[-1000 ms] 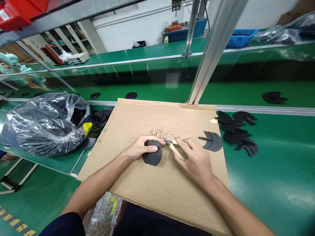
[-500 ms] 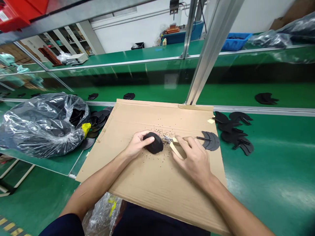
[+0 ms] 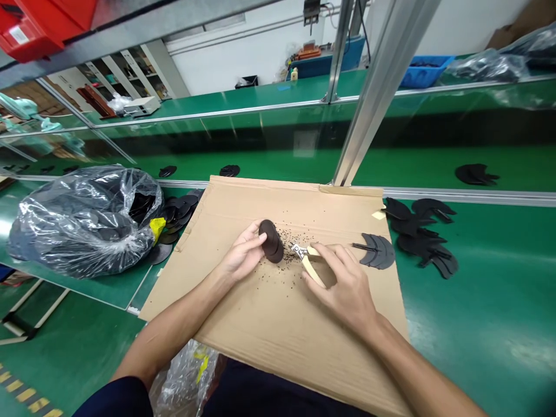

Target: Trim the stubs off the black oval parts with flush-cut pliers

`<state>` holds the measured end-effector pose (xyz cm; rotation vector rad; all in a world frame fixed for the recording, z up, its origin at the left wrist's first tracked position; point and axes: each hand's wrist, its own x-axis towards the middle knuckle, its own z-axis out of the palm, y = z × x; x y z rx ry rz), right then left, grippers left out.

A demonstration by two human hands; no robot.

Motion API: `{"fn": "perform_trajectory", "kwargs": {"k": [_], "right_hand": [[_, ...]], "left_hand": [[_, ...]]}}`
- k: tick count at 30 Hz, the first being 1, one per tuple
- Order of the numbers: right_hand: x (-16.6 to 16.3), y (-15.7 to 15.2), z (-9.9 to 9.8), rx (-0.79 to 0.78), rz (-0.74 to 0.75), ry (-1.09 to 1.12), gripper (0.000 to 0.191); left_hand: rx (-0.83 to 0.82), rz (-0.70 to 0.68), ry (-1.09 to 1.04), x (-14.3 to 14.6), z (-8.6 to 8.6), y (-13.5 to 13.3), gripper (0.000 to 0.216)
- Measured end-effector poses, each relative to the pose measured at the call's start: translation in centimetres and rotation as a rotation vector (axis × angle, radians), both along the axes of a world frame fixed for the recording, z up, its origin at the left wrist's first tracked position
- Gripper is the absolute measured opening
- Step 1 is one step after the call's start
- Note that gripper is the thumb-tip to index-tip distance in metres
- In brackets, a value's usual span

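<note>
One green bench (image 3: pixel 482 330) fills most of what I can see from here, with a slanting aluminium post (image 3: pixel 384 95) rising behind the work. Across the bench lies a wide cardboard sheet (image 3: pixel 260 336), its near part reaching out over the person's lap. To its left slumps a bulging clear plastic bag (image 3: pixel 82 226), packed with dark pieces. Off the sheet's right edge, a cluster of curved black pieces (image 3: pixel 417 231) sits overlapping on the green surface, and a heap of flat black discs (image 3: pixel 176 214) lies between the bag and the cardboard.

Over the middle of the sheet are the person's two hands, well apart. The right hand (image 3: pixel 345 278) is wrapped around the cream handles of a pair of nippers (image 3: pixel 311 269); the handles stand spread, and the metal tip points left. The left hand (image 3: pixel 244 255) is clamped on a small stack of black rounds (image 3: pixel 272 242), thumb on top, the rounds tilted and slightly fanned. They are near the nippers' tip but not touching it. Near the sheet's right edge rests a fan of dark grey pieces (image 3: pixel 379 252). A yellow tag (image 3: pixel 157 227) marks the bag's gathered end. Smallest of all, black specks (image 3: pixel 299 236) litter the cardboard around the nippers' tip.
</note>
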<state>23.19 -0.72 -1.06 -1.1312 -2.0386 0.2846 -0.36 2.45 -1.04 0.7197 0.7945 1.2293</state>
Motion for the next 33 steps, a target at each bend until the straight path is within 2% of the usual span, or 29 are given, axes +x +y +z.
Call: {"fn": "perform_trajectory", "kwargs": {"k": [8,14,20,33], "right_hand": [[-0.11,-0.29,0.16,0.050,0.045,-0.003,0.042],[-0.22,-0.46,0.08,0.116,0.051,-0.083,0.036],[-0.02,-0.48,0.02,0.154,0.033,-0.129,0.030],[0.11,-0.59,0.36,0.212,-0.018,-0.192,0.022]], "left_hand": [[-0.067,-0.160,-0.011,0.21,-0.15,-0.49,0.041],[-0.121,-0.241,-0.062,0.30,0.06,-0.85,0.032],[-0.146,-0.260,-0.131,0.52,0.07,-1.05,0.034],[-0.174,-0.193,-0.102,0.89,-0.18,-0.98,0.043]]}}
